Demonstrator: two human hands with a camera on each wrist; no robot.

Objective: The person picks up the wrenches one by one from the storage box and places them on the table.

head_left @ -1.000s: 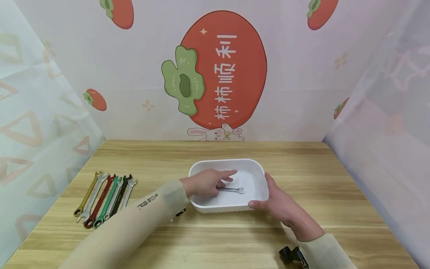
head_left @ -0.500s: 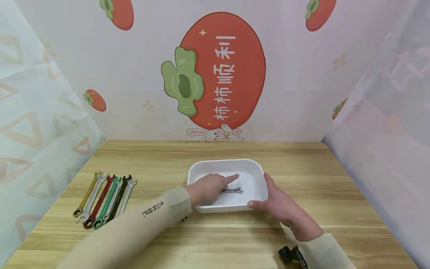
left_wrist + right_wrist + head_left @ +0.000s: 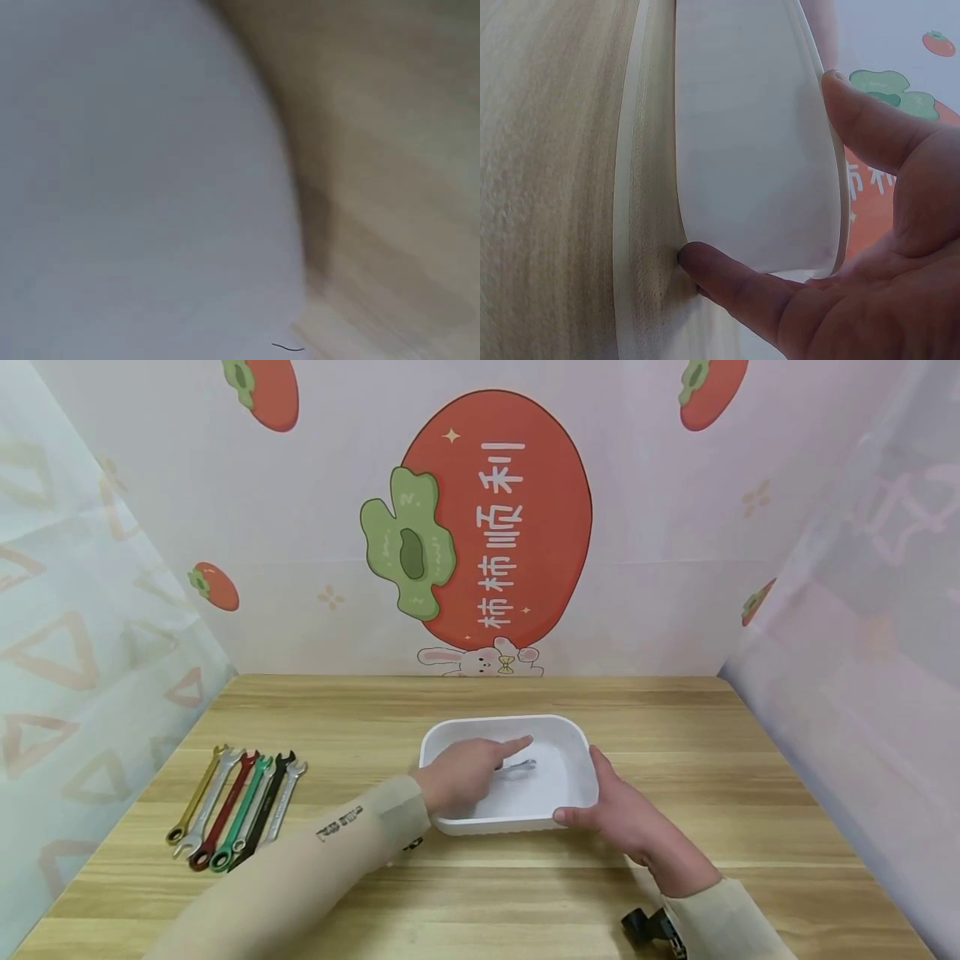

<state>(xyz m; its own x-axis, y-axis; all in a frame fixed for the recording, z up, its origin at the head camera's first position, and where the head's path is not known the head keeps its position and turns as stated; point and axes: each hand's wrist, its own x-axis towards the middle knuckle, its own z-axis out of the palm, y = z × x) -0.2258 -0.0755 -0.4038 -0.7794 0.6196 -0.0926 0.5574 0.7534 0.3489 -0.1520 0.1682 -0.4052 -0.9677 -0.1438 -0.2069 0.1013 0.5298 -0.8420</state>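
Note:
A white rectangular plastic container [image 3: 558, 789] with rounded corners sits in the middle of the table. My left hand [image 3: 461, 774] reaches into it and holds a small silver wrench [image 3: 522, 767] by one end, index finger stretched out forward. The wrench's open end shows past the fingers, tilted upward; the rest is hidden by the hand. At the container's right end my right hand [image 3: 626, 818] grips the wall, thumb at the near rim. The right wrist view shows this hand's fingers spread around the container's end. Only container wall and tabletop show, blurred, in the left wrist view.
On the left of the wooden table [image 3: 480, 893] several combination wrenches lie side by side, among them a gold wrench [image 3: 197, 795], a red wrench [image 3: 223, 810] and a green wrench [image 3: 242, 814]. A printed backdrop [image 3: 645, 610] stands behind, with white side walls.
The silver wrench was lying flat in the container beside the left hand. That hand has closed on it, and the wrench's open end has swung up and away. The right hand stays put.

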